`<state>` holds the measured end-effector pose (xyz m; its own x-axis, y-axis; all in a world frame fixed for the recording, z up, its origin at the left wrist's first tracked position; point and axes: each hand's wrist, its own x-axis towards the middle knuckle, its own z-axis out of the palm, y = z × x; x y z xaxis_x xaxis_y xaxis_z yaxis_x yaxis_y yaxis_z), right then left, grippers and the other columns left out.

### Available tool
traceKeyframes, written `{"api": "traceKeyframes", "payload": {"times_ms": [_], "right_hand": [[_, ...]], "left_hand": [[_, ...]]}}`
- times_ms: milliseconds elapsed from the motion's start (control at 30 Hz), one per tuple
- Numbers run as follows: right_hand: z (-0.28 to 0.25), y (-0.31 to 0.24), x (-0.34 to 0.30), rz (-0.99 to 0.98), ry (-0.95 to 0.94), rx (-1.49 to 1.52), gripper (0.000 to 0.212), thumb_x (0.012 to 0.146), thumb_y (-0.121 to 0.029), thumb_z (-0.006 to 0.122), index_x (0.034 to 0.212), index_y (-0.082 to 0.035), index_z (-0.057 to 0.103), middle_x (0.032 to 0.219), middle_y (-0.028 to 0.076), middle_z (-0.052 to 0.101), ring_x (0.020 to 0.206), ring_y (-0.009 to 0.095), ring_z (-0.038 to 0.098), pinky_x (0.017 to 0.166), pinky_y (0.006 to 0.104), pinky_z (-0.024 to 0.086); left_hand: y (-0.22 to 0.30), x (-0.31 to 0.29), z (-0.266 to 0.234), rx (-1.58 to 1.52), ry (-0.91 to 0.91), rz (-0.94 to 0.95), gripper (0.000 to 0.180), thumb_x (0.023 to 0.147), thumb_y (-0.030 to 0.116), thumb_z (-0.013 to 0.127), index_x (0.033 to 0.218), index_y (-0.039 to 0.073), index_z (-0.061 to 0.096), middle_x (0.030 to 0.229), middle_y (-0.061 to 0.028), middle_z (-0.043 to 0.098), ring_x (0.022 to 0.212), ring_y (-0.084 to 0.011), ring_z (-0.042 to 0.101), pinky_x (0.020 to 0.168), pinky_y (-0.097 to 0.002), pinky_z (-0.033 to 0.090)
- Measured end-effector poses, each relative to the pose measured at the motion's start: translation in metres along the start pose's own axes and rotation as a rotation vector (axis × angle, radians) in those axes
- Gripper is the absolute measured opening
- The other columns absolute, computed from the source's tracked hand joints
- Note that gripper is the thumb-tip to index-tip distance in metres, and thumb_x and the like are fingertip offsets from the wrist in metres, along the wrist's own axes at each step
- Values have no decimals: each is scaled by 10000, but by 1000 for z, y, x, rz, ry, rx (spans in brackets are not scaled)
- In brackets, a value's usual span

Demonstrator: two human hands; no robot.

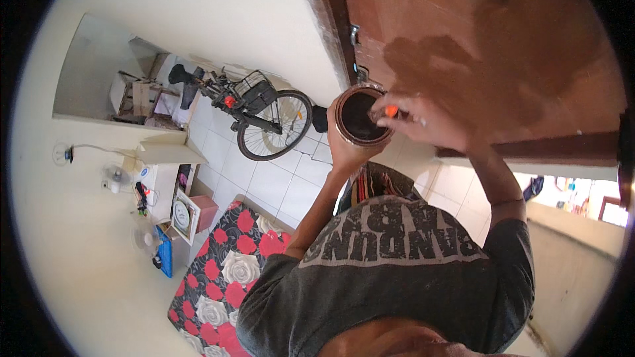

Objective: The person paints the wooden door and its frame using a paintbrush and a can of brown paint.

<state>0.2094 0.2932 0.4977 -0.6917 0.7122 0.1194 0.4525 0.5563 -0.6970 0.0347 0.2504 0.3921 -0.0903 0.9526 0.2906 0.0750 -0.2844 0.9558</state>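
My left hand (346, 144) is wrapped around the side of an open round can (338, 118) with a metal rim. Dark brown paint (359, 118) shows inside it. My right hand (426, 124) is closed on a paintbrush with an orange handle end (391, 111), over the right side of the can's mouth. The hand and the rim partly hide the brush, and its bristles are hard to make out. Just beyond the can stands a brown door (410, 13), with shadows falling across it.
A bicycle (274, 125) with a front basket leans by the wall at left. A floral mattress (228, 268) lies at lower left, near a desk with fans (116, 175) and a framed picture (185, 215). White floor tiles (264, 178) lie between them. A doorway opens at right.
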Motion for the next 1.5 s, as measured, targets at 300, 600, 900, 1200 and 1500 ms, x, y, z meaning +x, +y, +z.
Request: {"api": "traceKeyframes", "payload": {"times_ms": [300,600,900,1200,1500], "right_hand": [[-17,3,-17,91,-44,-147,197,944,-125,563,1120,-43,593,1128,178,597,1007,360,609,889,399,482],[-49,-2,4,-15,-8,-16,203,878,-75,580,1069,-71,647,1111,193,602,1037,387,587,913,450,469],[-96,11,21,-219,-192,-172,307,768,2,599,1070,-11,654,1040,198,641,1002,357,625,873,422,492],[-134,-23,21,-128,-117,-242,198,901,-121,589,1080,-125,674,965,91,606,998,290,583,981,395,428],[-118,10,42,-195,214,95,137,940,-81,578,1035,-8,644,863,65,623,774,129,597,723,276,492]], "left_hand": [[-4,19,22,-73,-105,112,972,561,133,918,1330,-7,339,1252,-153,548,1146,-233,569,992,-353,453],[14,61,17,33,-187,101,845,591,130,896,1279,-1,424,1201,-143,600,1073,-228,612,952,-351,479],[-14,87,9,132,-105,122,1012,536,196,935,1339,-8,354,1264,-152,556,1157,-250,562,1019,-387,430],[3,103,11,148,-96,180,936,561,137,894,1331,-17,385,1259,-150,546,1172,-242,548,1014,-359,423],[-13,114,0,-63,-93,133,1006,519,221,925,1330,0,372,1290,-122,526,1180,-230,526,1040,-372,404]]}}
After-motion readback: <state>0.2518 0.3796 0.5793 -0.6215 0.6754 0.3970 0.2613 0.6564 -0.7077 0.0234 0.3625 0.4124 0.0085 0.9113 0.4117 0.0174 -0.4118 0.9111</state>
